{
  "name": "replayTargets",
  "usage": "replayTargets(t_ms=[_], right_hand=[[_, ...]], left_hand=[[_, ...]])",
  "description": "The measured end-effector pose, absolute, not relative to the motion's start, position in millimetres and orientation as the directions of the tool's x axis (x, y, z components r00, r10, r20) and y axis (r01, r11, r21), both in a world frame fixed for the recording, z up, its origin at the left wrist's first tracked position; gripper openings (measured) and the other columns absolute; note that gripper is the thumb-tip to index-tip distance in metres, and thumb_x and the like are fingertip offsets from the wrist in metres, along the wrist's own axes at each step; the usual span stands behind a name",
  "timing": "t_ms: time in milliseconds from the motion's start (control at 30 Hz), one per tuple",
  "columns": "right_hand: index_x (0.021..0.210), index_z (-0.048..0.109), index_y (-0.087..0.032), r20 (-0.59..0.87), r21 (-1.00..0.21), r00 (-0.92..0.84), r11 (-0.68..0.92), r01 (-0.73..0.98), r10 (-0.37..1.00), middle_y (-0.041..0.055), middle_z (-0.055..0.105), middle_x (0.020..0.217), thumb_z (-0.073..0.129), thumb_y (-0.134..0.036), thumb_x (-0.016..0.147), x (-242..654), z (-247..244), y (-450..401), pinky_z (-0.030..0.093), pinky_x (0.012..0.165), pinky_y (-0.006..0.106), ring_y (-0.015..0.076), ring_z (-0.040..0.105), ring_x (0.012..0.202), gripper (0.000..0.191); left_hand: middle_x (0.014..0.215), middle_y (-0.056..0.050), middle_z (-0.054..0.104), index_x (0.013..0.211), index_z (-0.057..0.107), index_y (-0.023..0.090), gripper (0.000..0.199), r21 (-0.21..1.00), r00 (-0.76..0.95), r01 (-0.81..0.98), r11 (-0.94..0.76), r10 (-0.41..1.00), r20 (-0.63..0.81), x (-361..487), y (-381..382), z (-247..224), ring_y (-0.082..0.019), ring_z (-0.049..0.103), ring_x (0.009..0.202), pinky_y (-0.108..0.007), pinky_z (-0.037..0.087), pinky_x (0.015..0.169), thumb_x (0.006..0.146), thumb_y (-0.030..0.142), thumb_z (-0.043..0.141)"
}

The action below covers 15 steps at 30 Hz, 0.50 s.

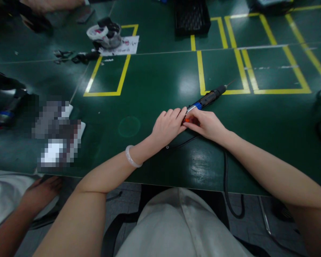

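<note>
An electric screwdriver, black with a blue band and a thin bit, lies slanted over the green table, its tip pointing up and right. My left hand wears a pale bangle and is closed over the screwdriver's rear end. Beside it, my right hand is closed, with thumb and fingers at the same rear end, around a small orange part. The fingers hide most of that end. A black cord runs on the table just below my hands.
Yellow tape outlines mark the green table. A black tray stands at the back. Tape rolls rest by a written paper. Another screwdriver lies left. A co-worker's hand is at lower left; a thick cable hangs over the front edge.
</note>
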State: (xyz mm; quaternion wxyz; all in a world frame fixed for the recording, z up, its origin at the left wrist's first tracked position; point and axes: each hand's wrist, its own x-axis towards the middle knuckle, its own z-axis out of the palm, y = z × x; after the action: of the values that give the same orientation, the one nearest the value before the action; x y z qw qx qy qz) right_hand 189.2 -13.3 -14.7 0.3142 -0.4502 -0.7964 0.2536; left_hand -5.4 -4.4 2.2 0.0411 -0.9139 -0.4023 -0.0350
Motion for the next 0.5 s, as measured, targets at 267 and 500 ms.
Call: replayTargets(t_ms=[267, 500], right_hand=[[0.079, 0.051, -0.021, -0.176, -0.984, -0.414, -0.144, 0.109, 0.893, -0.0053, 0.058, 0.050, 0.069, -0.047, 0.088, 193.2, -11.8, -8.4, 0.032, 0.035, 0.021, 0.0075, 0.044, 0.034, 0.033], [0.084, 0.051, -0.022, 0.040, -0.973, -0.348, 0.116, 0.202, 0.937, -0.0062, 0.056, 0.060, 0.070, -0.042, 0.088, 193.4, -17.6, -8.5, 0.038, 0.044, 0.023, 0.0087, 0.050, 0.045, 0.028]], left_hand=[[0.132, -0.015, 0.060, 0.151, 0.048, 0.010, 0.083, 0.072, 0.694, 0.705, -0.705, 0.707, 0.135, -18.1, 5.8, -2.7, -0.031, 0.059, 0.109, -0.037, 0.047, 0.087, 0.092, 0.057, 0.081], [0.131, -0.016, 0.060, 0.151, 0.048, 0.015, 0.079, 0.113, 0.682, 0.711, -0.694, 0.720, 0.128, -19.0, 8.8, -5.2, -0.032, 0.059, 0.111, -0.037, 0.047, 0.090, 0.092, 0.054, 0.083]])
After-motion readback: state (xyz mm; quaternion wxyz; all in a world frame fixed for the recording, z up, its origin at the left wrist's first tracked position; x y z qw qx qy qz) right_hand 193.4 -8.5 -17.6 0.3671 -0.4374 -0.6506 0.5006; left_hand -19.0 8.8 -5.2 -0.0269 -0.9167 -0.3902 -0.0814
